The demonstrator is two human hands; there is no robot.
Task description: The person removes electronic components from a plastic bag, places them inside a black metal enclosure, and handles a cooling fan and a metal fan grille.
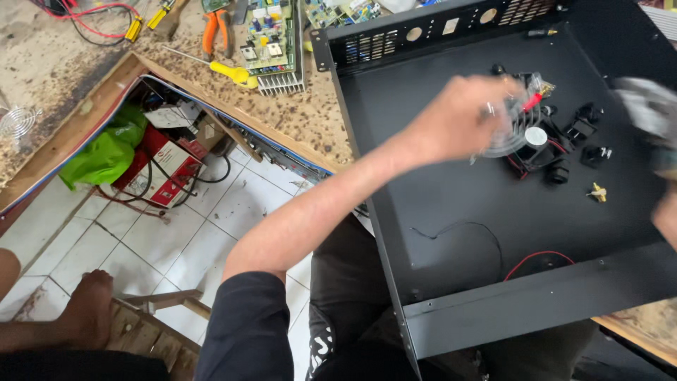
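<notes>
My left hand (458, 116) reaches into a black metal chassis (451, 204) and grips a round wire fan guard (515, 130) over a small black fan (537, 141) with red and black wires. My right hand (666, 212) shows only at the right edge, blurred, near a blurred grey object (645, 106); whether it holds that object is unclear. Small black connectors (585, 120) and a brass fitting (598, 190) lie on the chassis floor beside the fan.
A circuit board with a heatsink (271, 42), a yellow-handled screwdriver (222, 68) and orange pliers (215, 32) lie on the speckled workbench (310, 120) behind the chassis. Boxes and a green bag (106, 155) sit under the bench. Another person's foot (88, 303) rests at lower left.
</notes>
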